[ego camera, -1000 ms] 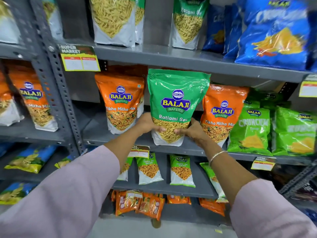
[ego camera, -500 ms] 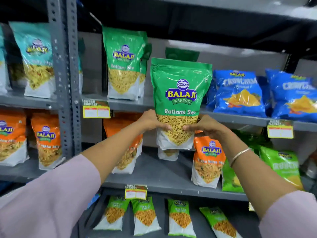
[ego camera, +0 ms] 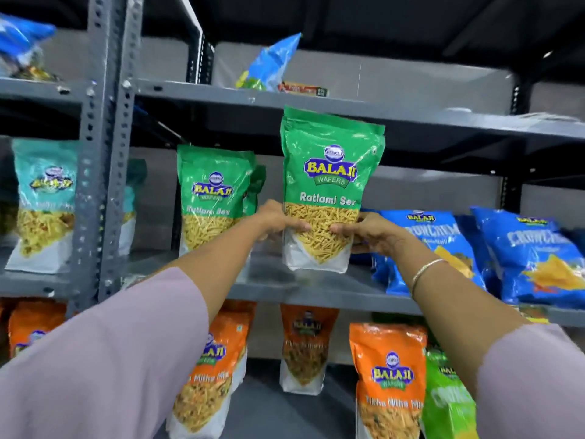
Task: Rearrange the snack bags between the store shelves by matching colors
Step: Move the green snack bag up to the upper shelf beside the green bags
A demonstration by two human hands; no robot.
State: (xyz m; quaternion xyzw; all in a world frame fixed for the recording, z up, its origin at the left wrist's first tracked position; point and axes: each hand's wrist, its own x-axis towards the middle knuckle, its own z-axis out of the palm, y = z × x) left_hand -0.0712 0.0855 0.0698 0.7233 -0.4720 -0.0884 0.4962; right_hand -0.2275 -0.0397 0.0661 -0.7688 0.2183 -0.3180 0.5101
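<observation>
Green snack bag (ego camera: 329, 188) held upright over the middle shelf (ego camera: 316, 291).

Left hand (ego camera: 278, 218) and right hand (ego camera: 370, 232) pinch its lower sides with their fingers; another green bag (ego camera: 213, 201) stands left, blue bags (ego camera: 443, 248) right, orange bags (ego camera: 386, 378) below.

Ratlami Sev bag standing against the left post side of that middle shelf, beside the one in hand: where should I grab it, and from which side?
Grip the standing Ratlami Sev bag by its lower side edges, coming from the front. It stands upright facing out, and another green bag sits close behind it, so top or rear access looks tighter.
</observation>
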